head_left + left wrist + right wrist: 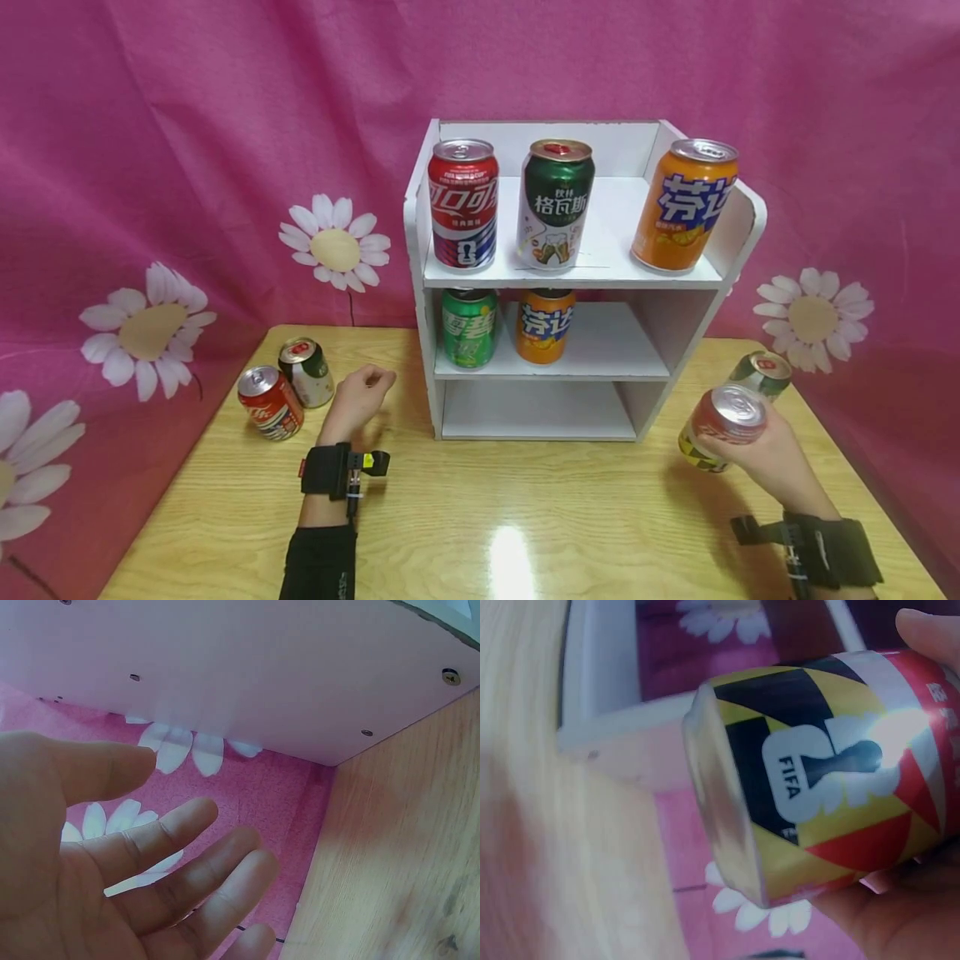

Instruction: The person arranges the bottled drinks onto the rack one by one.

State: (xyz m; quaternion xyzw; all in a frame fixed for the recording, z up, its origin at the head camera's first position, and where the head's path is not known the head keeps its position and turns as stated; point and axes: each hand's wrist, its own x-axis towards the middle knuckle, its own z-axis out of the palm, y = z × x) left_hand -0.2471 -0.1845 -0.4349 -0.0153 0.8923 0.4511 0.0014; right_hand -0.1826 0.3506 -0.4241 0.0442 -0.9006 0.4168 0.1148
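Observation:
My right hand [772,454] grips a red soda can [723,425] above the table at the right of the shelf. In the right wrist view this can [832,772] shows a yellow and black pattern with a FIFA mark toward its base. My left hand [360,400] is left of the shelf with nothing in it; the left wrist view shows its fingers [217,892] loosely bent and spread beside the shelf's side panel. Close to that hand stand a green and white can [307,375] and a red can [270,404].
A white three-tier shelf [540,377] stands mid-table. Its top holds a red can [463,204], a green-white can [557,204] and an orange can [684,204]; the middle tier holds a green can [469,329] and an orange can [546,327]. Another green can [761,372] stands behind my right hand.

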